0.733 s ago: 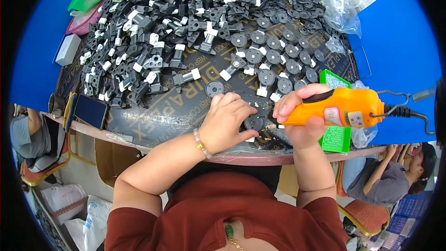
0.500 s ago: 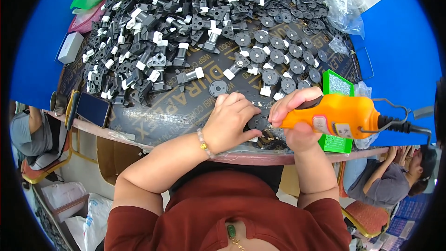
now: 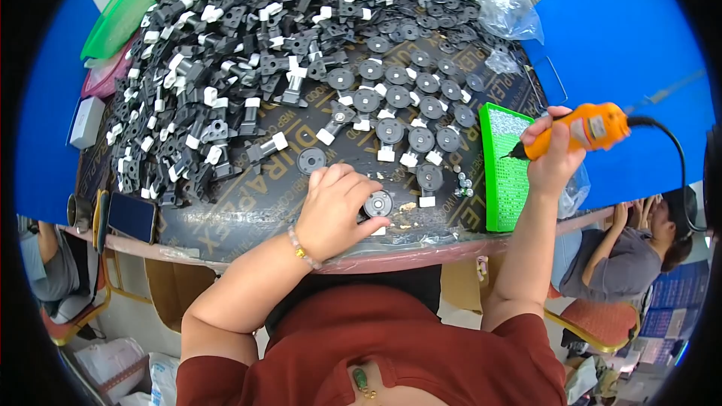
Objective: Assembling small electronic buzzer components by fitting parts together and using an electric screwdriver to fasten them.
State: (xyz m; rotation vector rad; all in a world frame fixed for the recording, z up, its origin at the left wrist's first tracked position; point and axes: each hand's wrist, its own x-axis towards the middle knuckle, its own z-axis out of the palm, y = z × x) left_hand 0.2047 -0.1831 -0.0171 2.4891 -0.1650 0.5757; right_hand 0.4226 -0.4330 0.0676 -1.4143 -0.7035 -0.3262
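Note:
My left hand (image 3: 335,209) rests on the table, its thumb and forefinger closed around a black round part (image 3: 379,202) with a white tab. My right hand (image 3: 555,152) grips an orange electric screwdriver (image 3: 585,130), its dark tip pointing left above a green tray (image 3: 492,203). The tray is filled with small screws. A loose black disc (image 3: 311,159) lies just beyond my left fingers. Between the hands sits a black disc assembly (image 3: 429,177) with its white tab towards me.
A large heap of black and white parts (image 3: 218,75) covers the far left. Rows of disc assemblies (image 3: 398,96) lie ahead. Small shiny pieces (image 3: 464,185) sit beside the tray. A phone (image 3: 132,216) lies at the left edge. A cable (image 3: 677,152) trails from the screwdriver. Other people sit on both sides.
The screwdriver has moved right, away from the part at my left hand, and over the green tray. My left hand stays at the round part. The whole view has shifted a little.

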